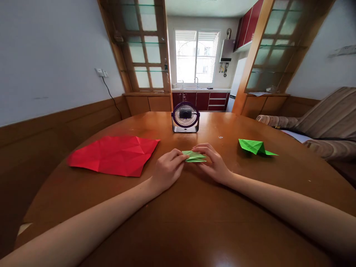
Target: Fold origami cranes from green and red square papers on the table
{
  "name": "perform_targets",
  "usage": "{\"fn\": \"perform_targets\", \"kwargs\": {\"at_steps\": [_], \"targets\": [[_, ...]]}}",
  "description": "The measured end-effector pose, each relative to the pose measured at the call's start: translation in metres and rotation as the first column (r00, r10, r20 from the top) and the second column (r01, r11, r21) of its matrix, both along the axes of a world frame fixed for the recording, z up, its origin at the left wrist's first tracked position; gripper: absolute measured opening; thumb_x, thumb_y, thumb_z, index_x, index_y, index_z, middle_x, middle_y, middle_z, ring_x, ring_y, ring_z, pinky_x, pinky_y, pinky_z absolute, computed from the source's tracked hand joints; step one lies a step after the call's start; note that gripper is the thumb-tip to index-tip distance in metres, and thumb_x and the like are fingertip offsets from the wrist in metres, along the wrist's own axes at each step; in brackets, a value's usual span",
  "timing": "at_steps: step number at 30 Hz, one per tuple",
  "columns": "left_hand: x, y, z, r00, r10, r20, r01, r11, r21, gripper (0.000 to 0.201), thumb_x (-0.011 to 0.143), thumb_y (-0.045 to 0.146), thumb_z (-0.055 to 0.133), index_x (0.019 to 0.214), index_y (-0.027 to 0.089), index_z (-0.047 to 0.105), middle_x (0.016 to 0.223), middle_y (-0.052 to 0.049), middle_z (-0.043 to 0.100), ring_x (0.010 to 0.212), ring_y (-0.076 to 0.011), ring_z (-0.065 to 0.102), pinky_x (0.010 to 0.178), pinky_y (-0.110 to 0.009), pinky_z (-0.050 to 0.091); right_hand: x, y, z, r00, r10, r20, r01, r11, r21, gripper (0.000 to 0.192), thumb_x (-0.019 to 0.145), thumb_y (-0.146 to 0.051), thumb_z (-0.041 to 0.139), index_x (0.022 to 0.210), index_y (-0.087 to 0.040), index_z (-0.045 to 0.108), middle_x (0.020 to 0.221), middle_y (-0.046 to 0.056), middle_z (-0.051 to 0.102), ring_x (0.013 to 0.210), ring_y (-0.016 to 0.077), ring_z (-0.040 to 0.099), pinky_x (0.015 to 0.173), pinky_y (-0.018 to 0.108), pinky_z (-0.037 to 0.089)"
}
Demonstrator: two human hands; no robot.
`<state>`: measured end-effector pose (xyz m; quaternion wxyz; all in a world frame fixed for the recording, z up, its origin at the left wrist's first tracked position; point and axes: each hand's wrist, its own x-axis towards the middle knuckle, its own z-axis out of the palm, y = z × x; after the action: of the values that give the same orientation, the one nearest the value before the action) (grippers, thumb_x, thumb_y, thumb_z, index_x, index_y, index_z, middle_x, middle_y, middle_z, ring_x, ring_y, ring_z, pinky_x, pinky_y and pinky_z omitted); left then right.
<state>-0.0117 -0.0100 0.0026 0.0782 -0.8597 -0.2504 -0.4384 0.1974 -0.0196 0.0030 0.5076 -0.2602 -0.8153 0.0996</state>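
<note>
Between my two hands is a small folded piece of light green paper [195, 157], with several layers showing along its near edge. My left hand [169, 167] pinches its left end between thumb and fingers. Around its right end curves my right hand [213, 162], fingers on the top edge and thumb below, closed on the paper. To the right lies a bright green folded paper [252, 145] with a pointed tail. A creased red sheet of paper [116, 155] is spread out to the left of my hands.
A small dark purple desk fan [185, 115] stands beyond my hands on the round-ended wooden table [194, 222]. A striped armchair [330, 115] sits past the table's right edge. Tiny white scraps lie on the tabletop near the fan. A cord hangs from a wall socket [101, 72] at left.
</note>
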Motion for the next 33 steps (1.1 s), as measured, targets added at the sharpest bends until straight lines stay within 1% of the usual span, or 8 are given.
{"fn": "perform_targets", "kwargs": {"at_steps": [3, 7, 11, 15, 19, 27, 30, 33], "targets": [[0.001, -0.002, 0.002, 0.999, 0.043, 0.005, -0.043, 0.999, -0.015, 0.02, 0.088, 0.011, 0.05, 0.1, 0.02, 0.063, 0.089, -0.004, 0.059, 0.08, -0.0156, 0.058, 0.073, -0.029, 0.049, 0.0, -0.001, 0.001, 1.0, -0.008, 0.003, 0.008, 1.0, 0.022, 0.017, 0.089, -0.021, 0.058, 0.106, -0.024, 0.063, 0.109, 0.008, 0.056, 0.105, 0.0201, 0.057, 0.09, 0.039, 0.05], [0.001, -0.004, 0.007, 0.996, 0.083, 0.022, -0.081, 0.994, -0.077, 0.018, 0.082, 0.009, 0.053, 0.094, 0.019, 0.062, 0.091, -0.005, 0.059, 0.084, -0.0185, 0.055, 0.075, -0.032, 0.047, 0.0, 0.001, -0.001, 1.0, -0.001, -0.014, 0.001, 1.0, 0.004, 0.015, 0.089, -0.023, 0.06, 0.101, -0.024, 0.068, 0.101, 0.006, 0.058, 0.095, 0.018, 0.059, 0.085, 0.036, 0.052], [0.0, -0.003, 0.01, 0.999, 0.031, 0.028, -0.027, 0.99, -0.138, 0.016, 0.082, 0.01, 0.054, 0.094, 0.019, 0.061, 0.095, -0.005, 0.062, 0.09, -0.0196, 0.056, 0.079, -0.034, 0.044, 0.002, 0.003, -0.001, 0.998, -0.009, -0.064, 0.006, 0.999, -0.035, 0.013, 0.088, -0.026, 0.063, 0.097, -0.025, 0.072, 0.094, 0.005, 0.058, 0.089, 0.0171, 0.059, 0.08, 0.034, 0.052], [-0.002, 0.0, 0.01, 0.999, -0.033, 0.036, 0.04, 0.976, -0.216, 0.011, 0.087, 0.017, 0.054, 0.093, 0.019, 0.063, 0.09, -0.005, 0.065, 0.086, -0.0191, 0.057, 0.077, -0.033, 0.044, 0.004, 0.007, 0.0, 0.995, -0.017, -0.101, 0.003, 0.991, -0.132, 0.012, 0.085, -0.032, 0.067, 0.092, -0.026, 0.075, 0.088, 0.004, 0.06, 0.084, 0.0166, 0.059, 0.075, 0.033, 0.052], [-0.004, 0.002, 0.011, 0.995, -0.085, 0.043, 0.094, 0.956, -0.279, 0.013, 0.092, 0.023, 0.052, 0.094, 0.02, 0.065, 0.087, -0.005, 0.065, 0.084, -0.0184, 0.058, 0.076, -0.032, 0.046, 0.006, 0.01, 0.0, 0.995, 0.003, -0.1, -0.023, 0.98, -0.2, 0.015, 0.083, -0.037, 0.069, 0.089, -0.025, 0.076, 0.084, 0.003, 0.061, 0.08, 0.0157, 0.059, 0.073, 0.032, 0.052], [-0.007, 0.006, 0.006, 0.985, -0.143, 0.099, 0.171, 0.9, -0.401, 0.017, 0.093, 0.028, 0.053, 0.103, 0.02, 0.065, 0.097, -0.006, 0.064, 0.092, -0.0192, 0.06, 0.081, -0.033, 0.048, 0.01, 0.006, 0.002, 0.996, 0.016, -0.092, -0.03, 0.987, -0.159, 0.028, 0.081, -0.032, 0.072, 0.108, -0.024, 0.067, 0.102, 0.006, 0.068, 0.094, 0.019, 0.064, 0.086, 0.037, 0.052], [-0.008, 0.005, 0.004, 0.984, -0.116, 0.137, 0.161, 0.907, -0.389, 0.025, 0.093, 0.026, 0.053, 0.117, 0.022, 0.058, 0.106, -0.007, 0.064, 0.098, -0.0196, 0.06, 0.084, -0.034, 0.048, 0.009, 0.006, 0.002, 0.996, -0.035, -0.085, 0.023, 0.989, -0.147, 0.026, 0.081, -0.033, 0.072, 0.103, -0.022, 0.064, 0.097, 0.005, 0.069, 0.09, 0.0181, 0.064, 0.083, 0.035, 0.053], [-0.009, 0.004, 0.006, 0.987, -0.12, 0.104, 0.146, 0.94, -0.308, 0.02, 0.092, 0.025, 0.054, 0.112, 0.022, 0.059, 0.104, -0.007, 0.064, 0.098, -0.0199, 0.059, 0.086, -0.036, 0.047, 0.008, 0.006, 0.0, 0.992, -0.071, -0.104, 0.053, 0.985, -0.162, 0.021, 0.081, -0.035, 0.071, 0.092, -0.021, 0.06, 0.087, 0.003, 0.068, 0.082, 0.0165, 0.064, 0.076, 0.032, 0.053]]}}
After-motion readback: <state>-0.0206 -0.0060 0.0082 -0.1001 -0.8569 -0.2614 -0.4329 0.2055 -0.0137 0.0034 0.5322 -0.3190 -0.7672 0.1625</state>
